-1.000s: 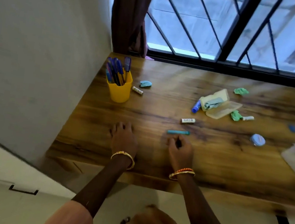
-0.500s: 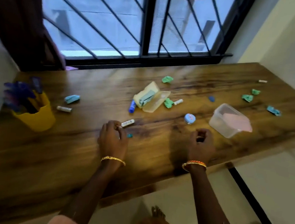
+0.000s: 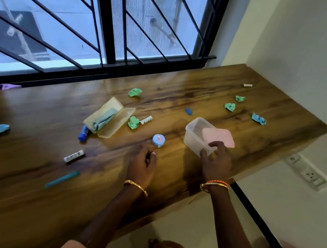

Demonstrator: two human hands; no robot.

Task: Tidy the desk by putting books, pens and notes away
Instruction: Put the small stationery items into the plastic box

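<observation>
Right hand moved from bare desk near the front edge up to the clear plastic box; fingers now touch its near wall and the pink lid lying askew on top. Left hand left the white stick and teal pen, shifted right, now loosely curled just short of the round blue tub. Pen, hidden under that hand half a second ago, lies in the open. View swung right: yellow pen cup gone from frame.
</observation>
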